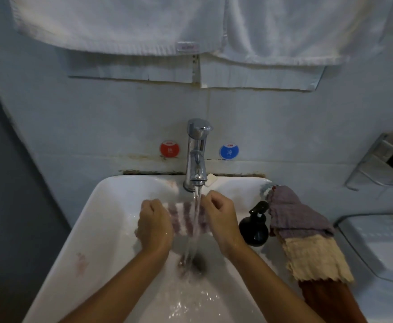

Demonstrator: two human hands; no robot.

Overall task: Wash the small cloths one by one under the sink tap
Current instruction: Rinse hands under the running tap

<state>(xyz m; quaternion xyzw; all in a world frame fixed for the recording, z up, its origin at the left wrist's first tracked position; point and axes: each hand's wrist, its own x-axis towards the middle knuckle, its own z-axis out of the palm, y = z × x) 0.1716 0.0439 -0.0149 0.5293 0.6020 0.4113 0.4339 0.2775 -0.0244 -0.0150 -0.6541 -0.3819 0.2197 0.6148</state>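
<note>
1. Head view: you have the small purple-and-white striped cloth (187, 219) stretched between your two hands, directly under the chrome single-lever tap (196, 155), over the white ceramic sink basin (93, 229)
2. Your left hand (154, 226) is curled round the cloth's left edge; your right hand (222, 221) is curled round its right edge, both gripping it
3. The relation that matters: the cloth's long axis runs left to right across the basin, and the running water stream (196, 206) strikes it right of the middle, so it lands nearer your right hand than your left
4. Both hands sit about level with each other, the cloth between them, so neither has to reach; as I judge it, sliding the cloth to the right would bring its left half under the water
5. The remaining cloths lie well to your right on the sink's edge: a folded grey-purple woven cloth (295, 213) on top, a cream waffle-textured cloth (314, 257) beneath it, and a rust-brown cloth (326, 299) lowest
6. Your right hand is the nearer one for fetching them, though a round black pump bottle (255, 226) stands between it and the pile
</note>
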